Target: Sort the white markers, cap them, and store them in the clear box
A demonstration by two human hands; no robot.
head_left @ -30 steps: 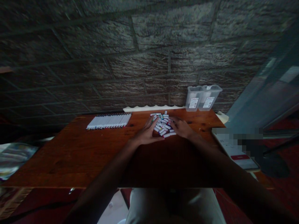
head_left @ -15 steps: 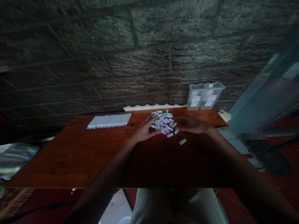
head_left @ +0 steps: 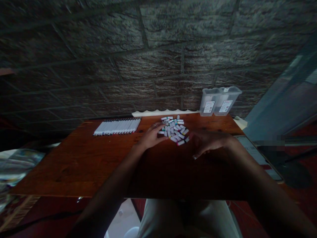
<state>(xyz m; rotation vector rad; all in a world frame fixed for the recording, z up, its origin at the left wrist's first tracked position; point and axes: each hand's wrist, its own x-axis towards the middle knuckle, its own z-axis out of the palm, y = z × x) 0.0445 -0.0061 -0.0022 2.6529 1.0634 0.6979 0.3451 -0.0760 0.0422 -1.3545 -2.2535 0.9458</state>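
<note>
A loose heap of short white marker caps (head_left: pixel 172 128) with coloured ends lies on the wooden table (head_left: pixel 81 162). My left hand (head_left: pixel 151 137) is open, its thumb and fingers spread around the heap's left edge. To the right of the heap, my right hand (head_left: pixel 209 141) is turned downward with its fingers bent. A small white end, seemingly of a single marker cap (head_left: pixel 195 157), shows at its fingertips; the hand hides the rest.
White markers (head_left: pixel 118 127) lie side by side in a row on the left. Two clear plastic containers (head_left: pixel 210 102) with labels stand against the brick wall at back right. A wavy white strip (head_left: pixel 165 113) runs along the wall. A flat tablet-like object (head_left: pixel 257 158) lies at the right edge.
My right hand has moved from the heap's right side down toward me, over the single cap that lay apart. My left hand stays by the heap.
</note>
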